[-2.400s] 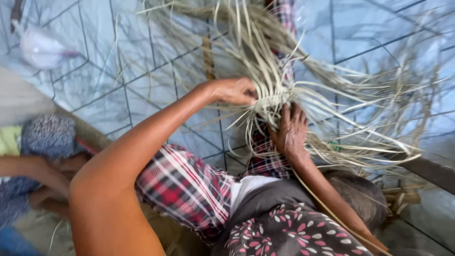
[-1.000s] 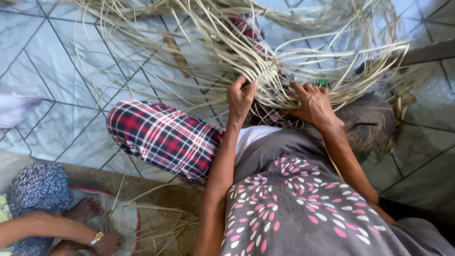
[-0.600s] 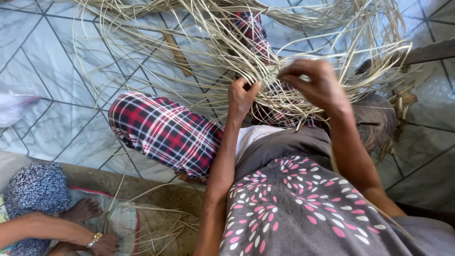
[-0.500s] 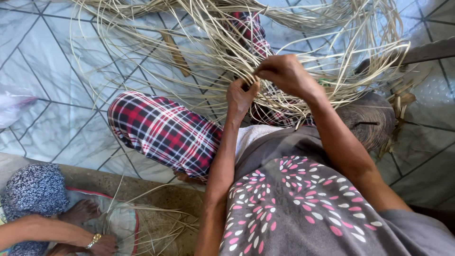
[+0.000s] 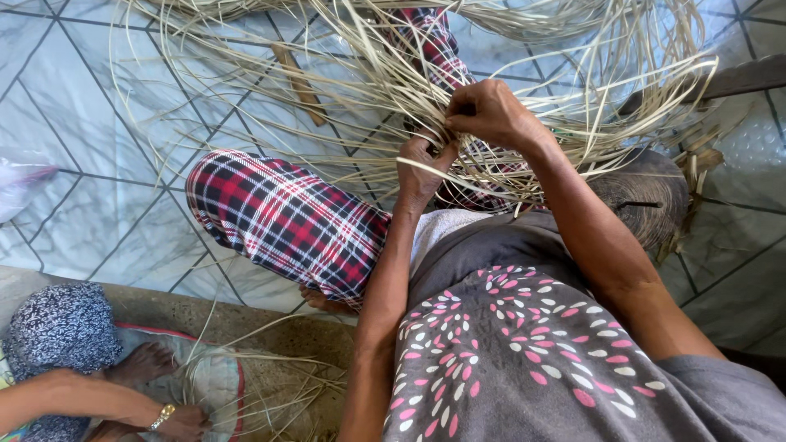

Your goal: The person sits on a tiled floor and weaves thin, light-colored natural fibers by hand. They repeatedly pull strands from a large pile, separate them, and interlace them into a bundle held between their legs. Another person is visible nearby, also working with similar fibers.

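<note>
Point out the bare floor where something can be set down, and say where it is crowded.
Free: the pale blue tiled floor left of the red plaid trouser leg, below the fanned pale straw strips. Crowded: around the left hand and right hand, among the strips. Another person's hand and more strips fill the bottom left.

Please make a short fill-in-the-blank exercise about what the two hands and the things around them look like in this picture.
1. Both the left hand and the right hand grip pale ____ strips.
2. The bent leg wears red ____ cloth.
3. The floor is covered with pale ____.
4. At the lower left, another person's wrist wears a gold ____.

Missing words: straw; plaid; tiles; watch
</note>
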